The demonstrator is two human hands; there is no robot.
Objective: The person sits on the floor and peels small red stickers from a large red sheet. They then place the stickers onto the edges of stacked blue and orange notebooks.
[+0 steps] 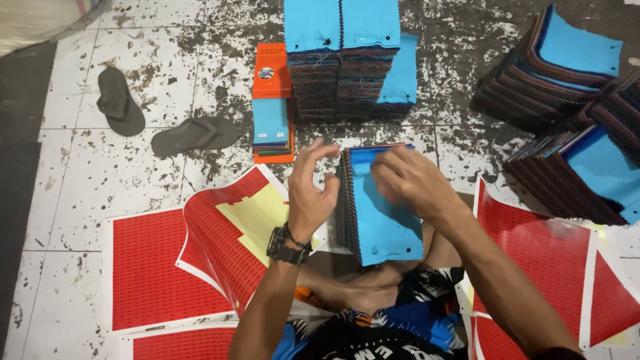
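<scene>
Both hands work w/ me: left hand (310,193) spread beside swatch stack (380,207) on my lap, right hand (410,180) pinching its blue top sheet. Risk: loose pinch, stack fans onto floor (100,187) by red sheets (160,267).

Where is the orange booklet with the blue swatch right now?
The orange booklet lies on the tiled floor in the head view, left of the tall stack of blue-topped fabric swatches, right of the dark sandal.

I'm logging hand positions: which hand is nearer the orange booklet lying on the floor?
Left. The left hand hovers just right of and below the orange booklet; the right hand lies farther right, on the blue swatch stack.
</scene>
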